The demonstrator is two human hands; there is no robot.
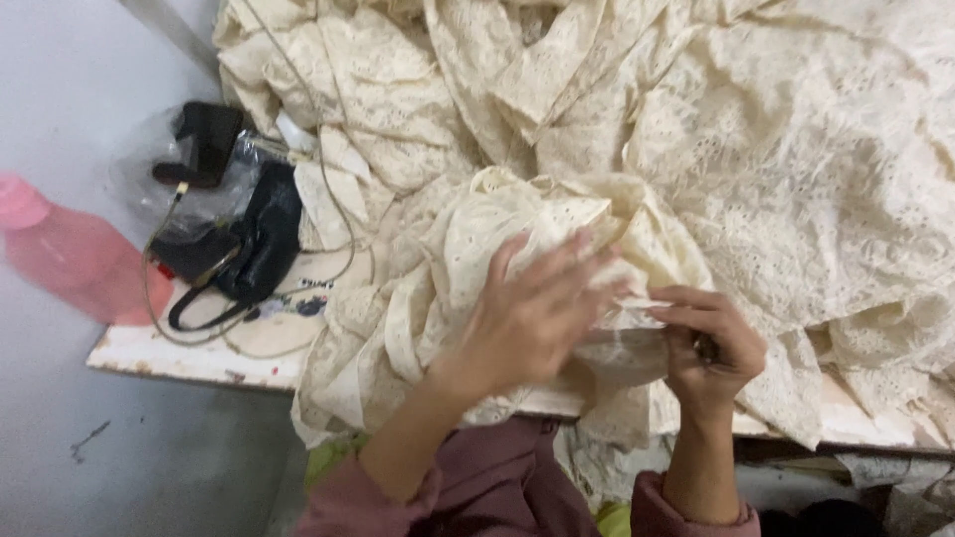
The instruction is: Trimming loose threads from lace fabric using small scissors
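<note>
While my left hand [532, 313] is spreading flat to steady the cream lace cloth [497, 239], my right hand [711, 343], at three o'clock, is pinching its edge taut.

Lace fabric [617, 129]: heaped across your tabletop [189, 353].
Black bag [254, 244]: left of the heap.
Bottle [70, 259]: farthest left, off the tabletop.

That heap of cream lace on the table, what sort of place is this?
Probably a small tailoring or garment workshop. Cream lace fabric is heaped across a worn white table, and both hands, left hand and right hand, handle a bunched piece at its edge.
</note>
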